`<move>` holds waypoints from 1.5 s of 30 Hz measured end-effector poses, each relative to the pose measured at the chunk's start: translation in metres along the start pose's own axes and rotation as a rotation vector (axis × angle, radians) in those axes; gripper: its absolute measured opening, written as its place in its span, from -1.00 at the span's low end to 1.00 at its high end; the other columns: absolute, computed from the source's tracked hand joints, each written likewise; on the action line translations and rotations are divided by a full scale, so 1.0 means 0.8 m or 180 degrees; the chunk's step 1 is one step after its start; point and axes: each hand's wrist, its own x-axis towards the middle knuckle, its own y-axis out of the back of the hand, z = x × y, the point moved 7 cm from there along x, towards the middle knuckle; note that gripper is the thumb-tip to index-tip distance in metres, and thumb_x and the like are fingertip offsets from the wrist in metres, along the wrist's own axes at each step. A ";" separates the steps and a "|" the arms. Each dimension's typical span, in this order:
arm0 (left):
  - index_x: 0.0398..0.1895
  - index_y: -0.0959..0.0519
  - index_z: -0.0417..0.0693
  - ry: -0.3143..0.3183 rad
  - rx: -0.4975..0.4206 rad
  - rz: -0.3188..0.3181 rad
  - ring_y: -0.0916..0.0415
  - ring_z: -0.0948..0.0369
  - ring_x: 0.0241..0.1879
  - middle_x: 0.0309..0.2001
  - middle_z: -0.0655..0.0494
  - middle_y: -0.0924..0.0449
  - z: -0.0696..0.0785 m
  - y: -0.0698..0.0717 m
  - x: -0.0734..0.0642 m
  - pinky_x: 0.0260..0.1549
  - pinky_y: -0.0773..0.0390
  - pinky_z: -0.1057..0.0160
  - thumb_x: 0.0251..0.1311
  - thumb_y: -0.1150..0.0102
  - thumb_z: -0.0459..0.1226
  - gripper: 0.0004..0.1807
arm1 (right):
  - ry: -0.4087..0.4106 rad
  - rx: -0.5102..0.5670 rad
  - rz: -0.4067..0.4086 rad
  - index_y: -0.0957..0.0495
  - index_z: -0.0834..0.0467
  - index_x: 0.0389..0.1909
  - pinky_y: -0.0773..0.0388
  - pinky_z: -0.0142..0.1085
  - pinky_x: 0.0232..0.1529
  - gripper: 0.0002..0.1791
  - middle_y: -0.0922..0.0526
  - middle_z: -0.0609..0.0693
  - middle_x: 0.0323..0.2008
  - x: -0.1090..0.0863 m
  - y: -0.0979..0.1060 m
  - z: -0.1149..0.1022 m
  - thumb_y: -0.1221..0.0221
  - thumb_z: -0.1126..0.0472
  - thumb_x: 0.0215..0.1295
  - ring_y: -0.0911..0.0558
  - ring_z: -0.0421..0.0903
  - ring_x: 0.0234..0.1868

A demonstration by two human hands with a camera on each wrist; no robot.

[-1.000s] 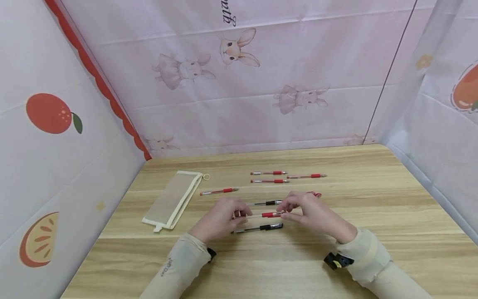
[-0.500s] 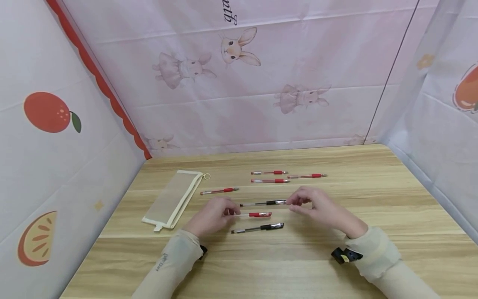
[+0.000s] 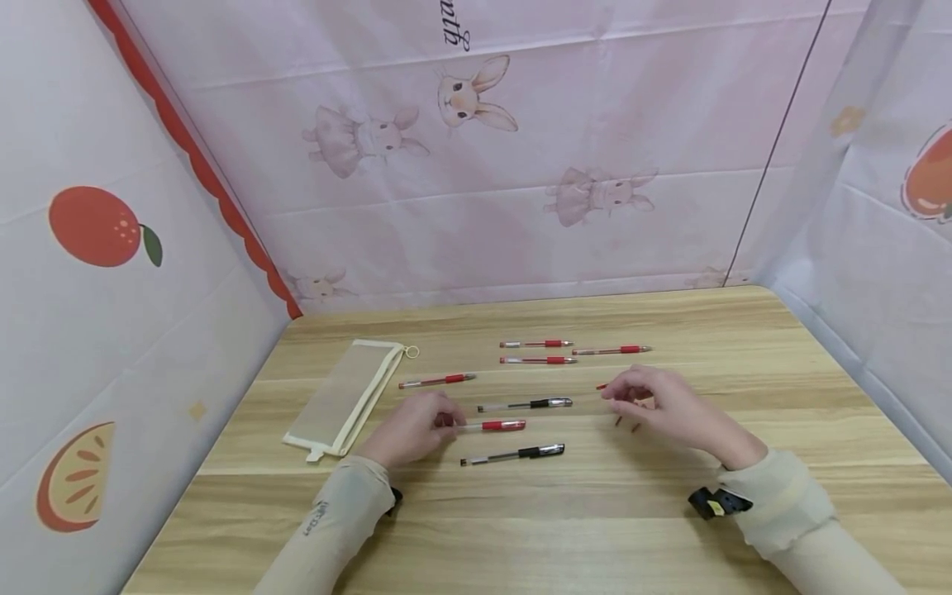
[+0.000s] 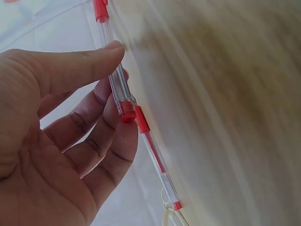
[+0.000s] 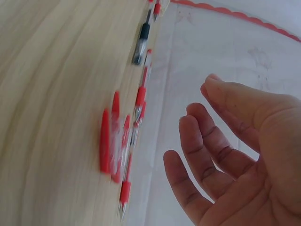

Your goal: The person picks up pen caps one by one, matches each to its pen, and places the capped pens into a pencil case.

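Note:
My left hand (image 3: 416,426) pinches the clear barrel end of a red gel pen (image 3: 503,426), capped in red; the left wrist view shows thumb and fingers on that pen (image 4: 120,87). My right hand (image 3: 669,409) hovers right of the pens, fingers bent and holding nothing. Beneath it lie several loose red pen caps (image 5: 105,141), mostly covered by the hand from the head view. Two capped black gel pens (image 3: 528,404) lie on either side of the held pen. Beyond are several uncapped red gel pens (image 3: 537,360), tips to the right.
A cream-edged mesh zip pouch (image 3: 342,397) lies at the table's left, its ring pull at the far corner. The wooden table (image 3: 565,529) is bounded by printed cloth walls (image 3: 491,240) at the back and both sides.
The left hand has drawn the red pen leftward and its tip is now capped. My right hand has let go of that end and moved right, over the loose caps.

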 end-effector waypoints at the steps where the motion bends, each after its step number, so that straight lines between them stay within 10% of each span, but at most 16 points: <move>1: -0.18 -0.81 0.02 -0.0003 0.0002 0.0005 -0.54 0.29 -0.25 -0.24 0.20 -0.72 -0.001 0.000 0.000 -0.20 -0.61 0.26 0.29 -0.44 -0.41 -0.85 | -0.0032 0.0015 -0.0008 -0.74 0.23 0.02 -0.75 -0.32 -0.23 -0.82 -0.77 0.05 -0.21 -0.001 0.001 0.003 -0.31 0.28 0.50 -0.75 -0.06 -0.22; 45: -0.16 -0.81 0.03 0.0162 0.0057 0.0098 -0.59 0.30 -0.19 -0.18 0.26 -0.76 -0.025 0.023 -0.004 -0.06 -0.67 0.18 0.30 -0.46 -0.37 -0.87 | -0.0095 -0.0456 0.0132 -0.77 0.03 -0.02 -0.71 -0.21 0.01 -0.85 -0.76 -0.19 -0.15 -0.026 0.025 0.035 -0.37 0.17 0.46 -0.68 -0.29 -0.12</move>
